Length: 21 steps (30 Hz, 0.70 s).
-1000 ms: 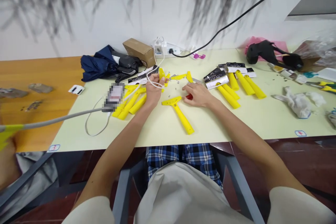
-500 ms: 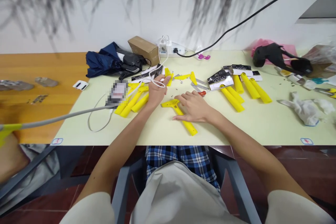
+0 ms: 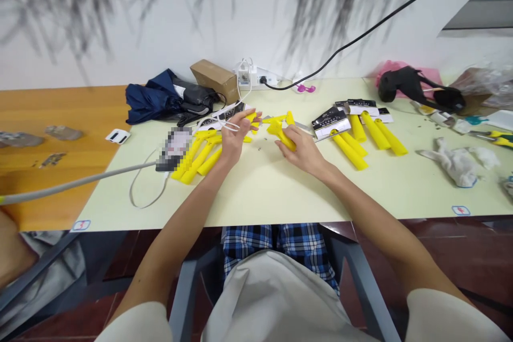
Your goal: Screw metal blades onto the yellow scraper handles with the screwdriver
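Note:
My right hand (image 3: 302,148) is wrapped round a yellow scraper handle (image 3: 286,140), lifted in front of me with its head end pointing up and left. My left hand (image 3: 235,140) pinches a small yellow piece (image 3: 251,117) between thumb and fingers, beside a white cable. Behind the hands lies another yellow piece (image 3: 273,119) near grey metal strips. Several yellow handles (image 3: 196,158) rest left of my left hand. To the right, more yellow handles (image 3: 349,150) lie joined to black and white cards (image 3: 331,122). Tiny dark bits are scattered between my hands.
A pixelated phone-like object (image 3: 175,149) with a cable lies at left. Behind are a navy cloth bundle (image 3: 154,97), a cardboard box (image 3: 215,80) and a power strip (image 3: 269,76). White gloves (image 3: 455,163) and yellow-handled pliers (image 3: 495,139) lie right. Another person's arm shows at far left.
My right hand has picked the yellow handle up from the table and raised it. The red-handled screwdriver near that hand is no longer plainly visible. My left hand now holds a small yellow piece.

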Each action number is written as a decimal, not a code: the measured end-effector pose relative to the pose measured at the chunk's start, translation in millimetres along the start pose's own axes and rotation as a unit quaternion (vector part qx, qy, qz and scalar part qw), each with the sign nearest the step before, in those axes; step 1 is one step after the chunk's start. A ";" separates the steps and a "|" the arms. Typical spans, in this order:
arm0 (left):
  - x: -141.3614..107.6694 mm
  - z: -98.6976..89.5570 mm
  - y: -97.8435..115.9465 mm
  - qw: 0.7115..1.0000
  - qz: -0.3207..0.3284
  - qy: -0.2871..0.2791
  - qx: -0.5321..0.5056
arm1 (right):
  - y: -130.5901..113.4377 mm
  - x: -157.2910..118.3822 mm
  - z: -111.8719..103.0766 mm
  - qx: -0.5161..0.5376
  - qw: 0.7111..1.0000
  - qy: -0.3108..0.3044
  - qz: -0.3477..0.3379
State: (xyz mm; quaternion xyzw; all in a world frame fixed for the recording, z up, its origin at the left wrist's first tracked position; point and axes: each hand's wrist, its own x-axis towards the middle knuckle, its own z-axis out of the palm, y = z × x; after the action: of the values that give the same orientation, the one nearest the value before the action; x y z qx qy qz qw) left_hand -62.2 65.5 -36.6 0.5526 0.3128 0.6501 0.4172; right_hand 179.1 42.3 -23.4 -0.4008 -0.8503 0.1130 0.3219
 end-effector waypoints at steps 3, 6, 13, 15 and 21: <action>2.1 -2.1 -0.1 0.999 -0.017 0.020 -0.018 | 9.2 0.7 4.8 -0.049 0.999 0.014 0.008; 3.2 -1.1 -4.3 0.998 -0.052 0.035 -0.015 | 12.3 0.2 8.8 -0.129 0.992 -0.013 0.007; 1.2 3.7 -15.0 0.989 -0.133 0.060 -0.025 | 17.8 0.4 8.3 -0.218 0.975 -0.043 -0.007; -0.1 5.4 -14.8 0.986 -0.153 0.071 -0.014 | 20.4 0.7 7.6 -0.231 0.973 -0.027 -0.004; -3.6 7.8 -11.8 0.981 -0.172 0.087 -0.016 | 28.2 4.9 7.6 -0.236 0.971 -0.007 -0.030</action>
State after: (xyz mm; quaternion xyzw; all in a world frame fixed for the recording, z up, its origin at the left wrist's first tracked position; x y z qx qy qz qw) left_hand -52.1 67.3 -46.9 0.4253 0.4280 0.6193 0.5023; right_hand 189.0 64.9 -39.7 -0.4391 -0.8668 -0.0972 0.2153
